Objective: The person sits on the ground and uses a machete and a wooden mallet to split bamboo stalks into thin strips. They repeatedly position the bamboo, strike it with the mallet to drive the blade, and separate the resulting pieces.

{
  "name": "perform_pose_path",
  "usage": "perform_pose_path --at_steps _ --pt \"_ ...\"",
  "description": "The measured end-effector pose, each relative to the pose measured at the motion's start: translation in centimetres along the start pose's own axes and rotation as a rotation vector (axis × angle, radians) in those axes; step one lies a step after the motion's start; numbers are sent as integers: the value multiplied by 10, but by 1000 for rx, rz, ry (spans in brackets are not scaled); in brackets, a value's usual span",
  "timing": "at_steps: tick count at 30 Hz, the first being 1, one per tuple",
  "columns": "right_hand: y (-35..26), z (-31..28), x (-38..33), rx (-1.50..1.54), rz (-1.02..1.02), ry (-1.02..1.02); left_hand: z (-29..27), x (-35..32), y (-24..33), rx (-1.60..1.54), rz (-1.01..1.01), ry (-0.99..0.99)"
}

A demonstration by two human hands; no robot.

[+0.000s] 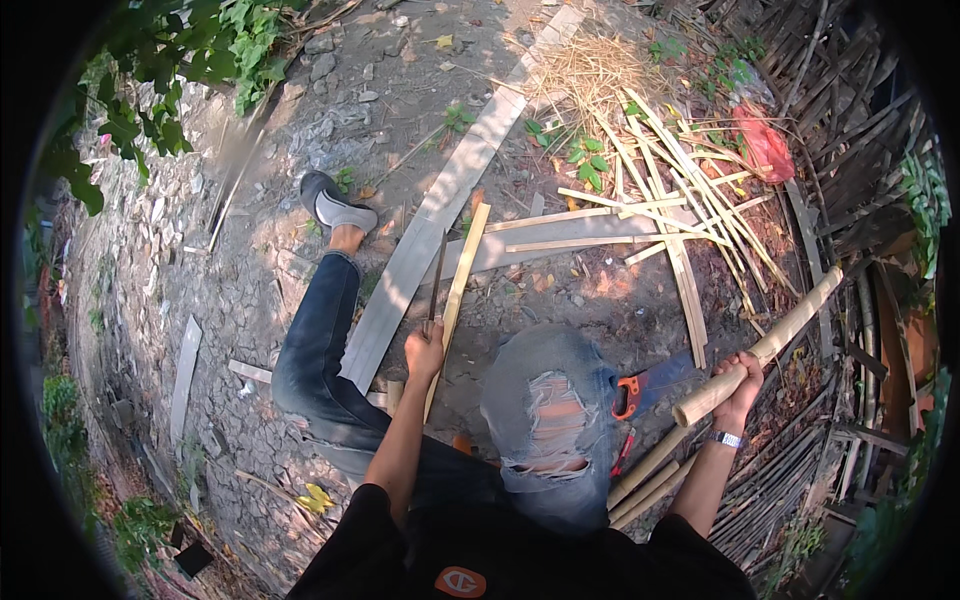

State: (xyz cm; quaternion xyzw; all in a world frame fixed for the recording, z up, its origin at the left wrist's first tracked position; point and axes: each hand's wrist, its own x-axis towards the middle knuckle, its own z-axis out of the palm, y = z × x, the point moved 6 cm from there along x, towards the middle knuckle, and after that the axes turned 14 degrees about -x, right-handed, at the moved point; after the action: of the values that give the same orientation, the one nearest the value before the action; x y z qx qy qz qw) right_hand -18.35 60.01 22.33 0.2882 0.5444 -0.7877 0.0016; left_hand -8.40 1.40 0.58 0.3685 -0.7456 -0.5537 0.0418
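Observation:
My left hand (pixel 424 350) is closed round the lower end of a knife (pixel 438 275) with a long, narrow, dark blade that points away from me. Its handle is mostly hidden in the fist. Just right of the blade lies a split bamboo strip (pixel 460 305), running away from my lap. At the right, my right hand (pixel 738 385) grips a thick bamboo pole (pixel 775 345) from below, close to its near end. The pole slants up toward the far right, off the ground. Beside my bent knee rests a saw (pixel 627 397) with an orange handle, its bluish blade reaching toward the pole.
Long grey boards (pixel 440 205) cross the ground ahead. Pale bamboo strips (pixel 690 210) lie in a loose heap at the far right, near shavings (pixel 595 75) and a red plastic bag (pixel 762 143). More bamboo poles (pixel 648 478) lie by my right side. A stick fence (pixel 860 140) borders the right.

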Motion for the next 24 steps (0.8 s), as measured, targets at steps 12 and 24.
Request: perform_pose_path --at_steps 12,24 --pt "86 55 -51 -348 84 -82 66 40 -66 412 -2 82" --pt "87 111 -72 -722 -82 -178 52 34 -62 187 -60 117"
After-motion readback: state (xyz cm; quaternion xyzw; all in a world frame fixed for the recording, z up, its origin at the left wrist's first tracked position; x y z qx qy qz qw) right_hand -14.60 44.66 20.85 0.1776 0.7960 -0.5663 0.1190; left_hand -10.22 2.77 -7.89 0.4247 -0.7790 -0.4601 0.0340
